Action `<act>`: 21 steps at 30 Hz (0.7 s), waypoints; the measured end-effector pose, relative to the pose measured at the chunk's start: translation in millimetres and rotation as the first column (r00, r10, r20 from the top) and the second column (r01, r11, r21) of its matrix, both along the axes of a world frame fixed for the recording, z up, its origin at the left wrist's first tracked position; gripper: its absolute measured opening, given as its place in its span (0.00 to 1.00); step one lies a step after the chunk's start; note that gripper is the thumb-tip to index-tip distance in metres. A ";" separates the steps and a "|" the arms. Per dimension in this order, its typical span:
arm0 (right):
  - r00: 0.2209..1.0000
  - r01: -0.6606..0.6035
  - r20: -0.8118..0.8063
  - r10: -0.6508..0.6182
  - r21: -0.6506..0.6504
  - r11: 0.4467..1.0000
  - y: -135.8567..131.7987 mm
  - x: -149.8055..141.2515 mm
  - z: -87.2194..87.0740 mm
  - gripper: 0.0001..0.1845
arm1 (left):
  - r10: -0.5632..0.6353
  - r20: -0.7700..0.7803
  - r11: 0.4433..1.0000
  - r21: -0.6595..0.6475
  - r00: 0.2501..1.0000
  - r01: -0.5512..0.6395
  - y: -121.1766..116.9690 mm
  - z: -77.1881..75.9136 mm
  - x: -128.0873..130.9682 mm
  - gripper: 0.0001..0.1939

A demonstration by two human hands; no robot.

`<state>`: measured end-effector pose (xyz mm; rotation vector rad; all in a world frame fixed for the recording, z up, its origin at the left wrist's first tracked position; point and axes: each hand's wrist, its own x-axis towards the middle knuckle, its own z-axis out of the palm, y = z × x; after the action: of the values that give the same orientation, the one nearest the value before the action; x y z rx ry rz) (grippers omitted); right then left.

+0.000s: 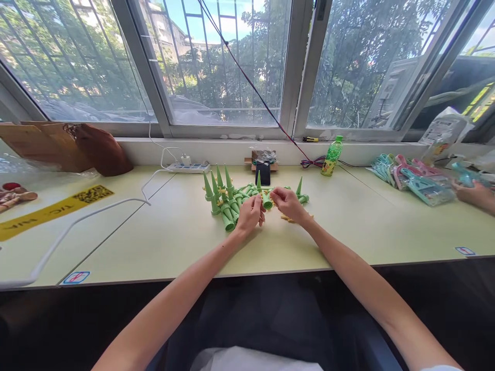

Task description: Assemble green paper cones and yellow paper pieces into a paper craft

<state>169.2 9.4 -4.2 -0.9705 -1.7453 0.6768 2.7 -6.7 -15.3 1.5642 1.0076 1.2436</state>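
Note:
A heap of green cone-shaped plastic spikes (224,198) lies on the pale green table (185,242), some upright, some on their sides. My left hand (250,214) is curled, fingertips pinched at a green cone piece (266,200). My right hand (286,204) is closed beside it, fingers meeting the same piece from the right. Small yellow parts (286,218) lie under my right wrist. More yellow bits show among the cones.
A black phone (263,172) leans at the back by a white power strip (187,167). A green bottle (331,156) stands right. Pastel plastic items (413,180) and another person's hand (474,195) are far right. A brown bag (101,147) sits left.

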 end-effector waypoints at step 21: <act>0.999 -0.034 0.006 0.034 -0.023 0.999 4.9 4.6 -4.2 0.18 | -0.089 0.024 0.996 -0.001 0.996 0.089 -3.7 -0.1 -3.9 0.23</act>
<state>173.9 14.3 -8.3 -0.9612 -1.7668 0.7173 -1.2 -10.4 -15.3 1.5722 0.9139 1.1970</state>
